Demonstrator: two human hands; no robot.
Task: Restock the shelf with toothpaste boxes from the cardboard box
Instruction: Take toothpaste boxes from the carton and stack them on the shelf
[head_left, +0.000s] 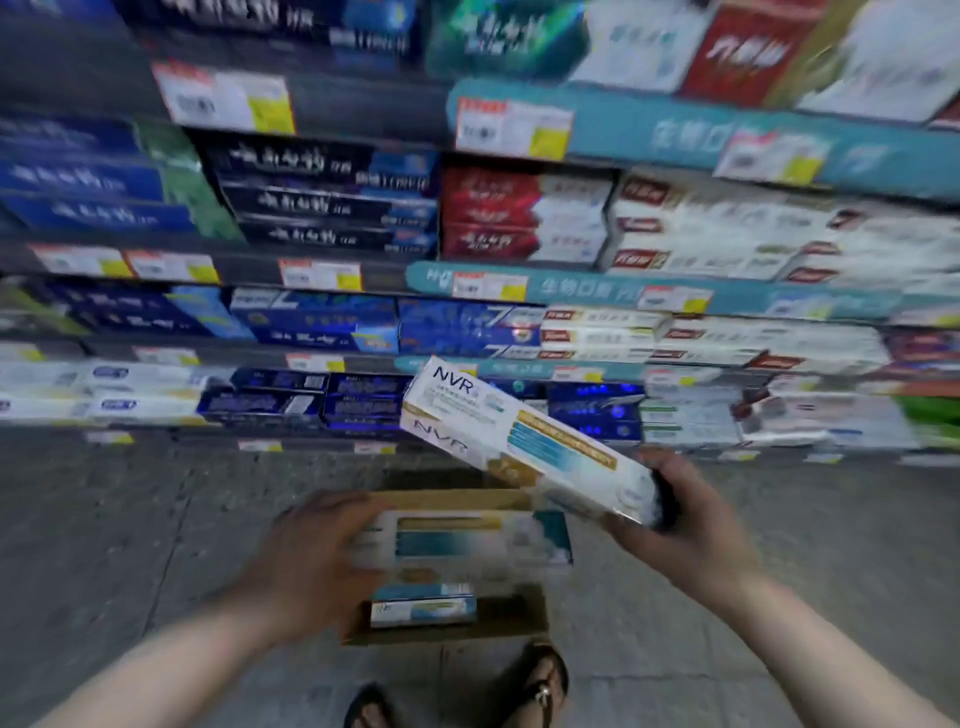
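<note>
A brown cardboard box (524, 618) sits on the floor just in front of my feet. My right hand (680, 525) grips one end of a white toothpaste box marked NVR (514, 441), held tilted above the cardboard box with its far end toward the shelf. My left hand (311, 561) grips the left end of another white and teal toothpaste box (467, 540) lying over the cardboard box. A smaller toothpaste box (423, 609) lies lower inside it. The shelf (467, 291) ahead has several rows packed with toothpaste boxes.
Grey stone floor (130, 545) spreads to both sides of the cardboard box. Price tags (223, 101) line the shelf edges. My sandalled feet (540, 680) stand right behind the box. The view is motion-blurred.
</note>
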